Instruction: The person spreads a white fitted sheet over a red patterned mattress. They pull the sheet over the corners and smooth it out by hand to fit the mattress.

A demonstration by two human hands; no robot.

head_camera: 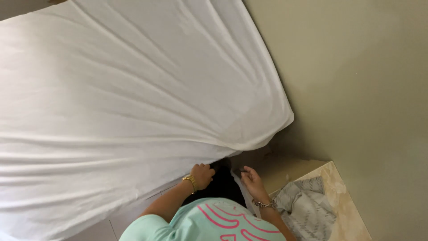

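1. Sheet [133, 89]: one, white, stretched over the bed, filling left and far; creases fan from its near-right corner. Judgement: pull evenly with both hands so the corner seats flat.
2. Cloth [305, 209]: one, grey, crumpled on the tan ledge [343, 187], near right.
3. Left hand [203, 175]: fingers closed on the sheet edge under the corner.
4. Right hand [253, 180]: just right of it, fingers curled at white fabric; grip unclear.
5. Bracelets: two, one per wrist.
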